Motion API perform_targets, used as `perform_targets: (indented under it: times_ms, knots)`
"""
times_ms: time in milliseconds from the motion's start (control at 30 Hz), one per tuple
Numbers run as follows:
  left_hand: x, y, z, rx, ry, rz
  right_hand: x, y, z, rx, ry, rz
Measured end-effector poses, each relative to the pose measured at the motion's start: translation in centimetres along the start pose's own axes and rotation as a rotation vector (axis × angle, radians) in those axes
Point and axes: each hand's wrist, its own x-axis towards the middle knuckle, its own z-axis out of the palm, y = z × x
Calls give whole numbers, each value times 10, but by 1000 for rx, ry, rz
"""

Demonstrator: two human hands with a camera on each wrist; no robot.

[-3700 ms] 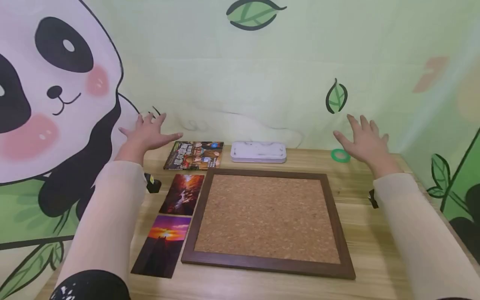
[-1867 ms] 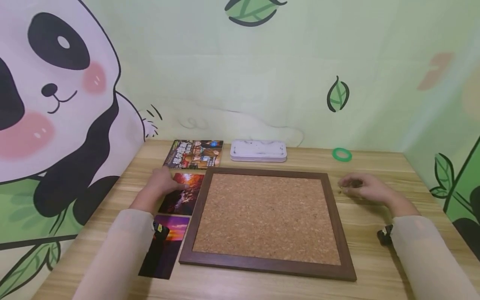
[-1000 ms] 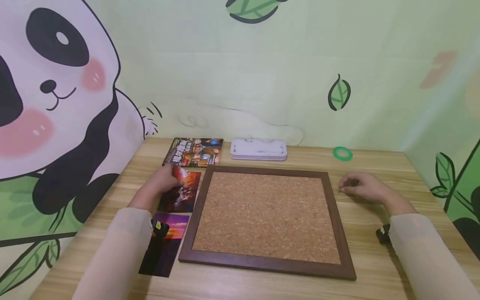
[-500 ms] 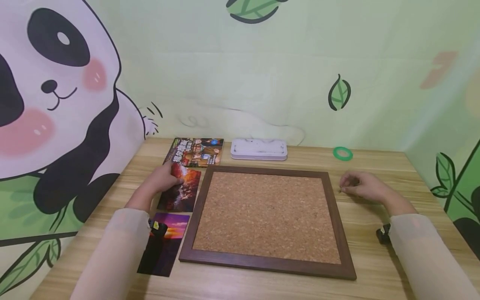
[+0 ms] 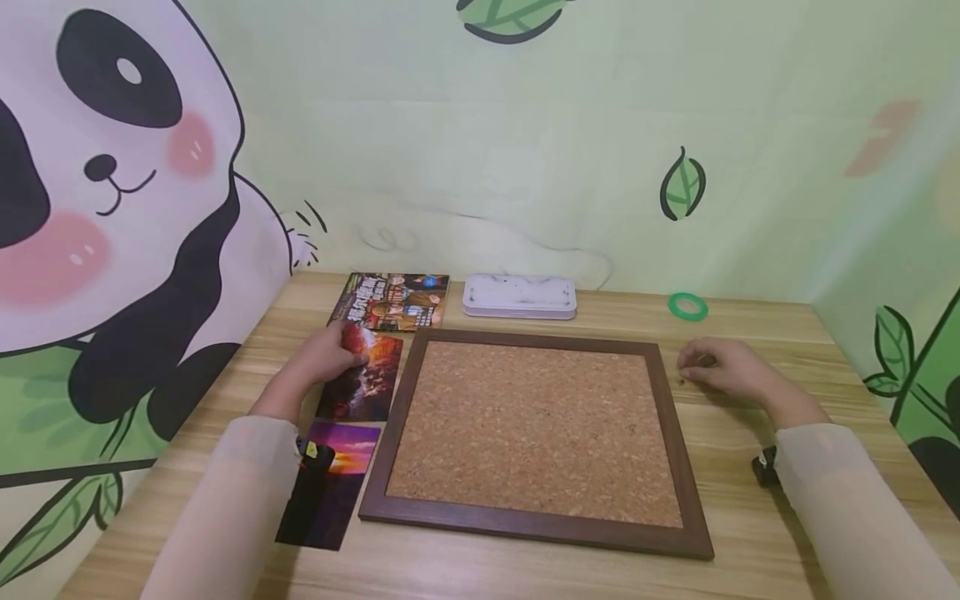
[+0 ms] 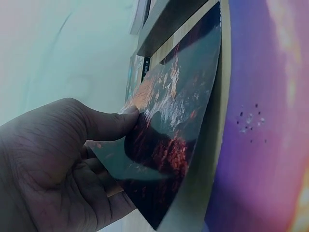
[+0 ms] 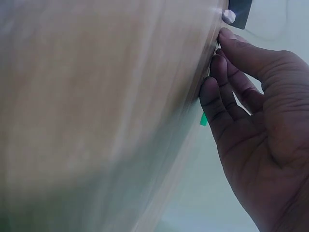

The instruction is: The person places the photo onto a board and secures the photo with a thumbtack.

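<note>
My left hand (image 5: 324, 360) pinches the upper left corner of a glossy red-and-orange photo print (image 5: 375, 375). In the left wrist view, the thumb lies across the face of the print (image 6: 169, 106), its fingers are behind, and the gripped corner is lifted and bent. Just below lies a second print, a purple sunset (image 5: 330, 492), flat on the table. My right hand (image 5: 723, 367) rests at the table surface right of the framed cork board (image 5: 540, 433), fingers loosely curled. By its thumb tip sits a small round silvery piece (image 7: 229, 17), outside the fingers.
A comic-style book (image 5: 393, 302) and a pale tin case (image 5: 519, 297) lie at the back of the wooden table (image 5: 750, 517). A green tape roll (image 5: 687, 306) is at the back right. Behind stands a wall with a panda picture (image 5: 142, 158).
Both hands have come down from raised, spread positions to the table. The left hand has taken hold of the red print and lifted its corner; the right hand has settled beside the board.
</note>
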Motion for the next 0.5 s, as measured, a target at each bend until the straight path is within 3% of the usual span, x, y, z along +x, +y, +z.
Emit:
perform_targets:
  times_ms: [233, 500]
  knots:
    - [-1, -1, -2, -26, 49, 14, 1, -3, 0, -32, 3, -8]
    - [-2, -5, -1, -32, 29, -3, -1, 0, 0, 30, 14, 10]
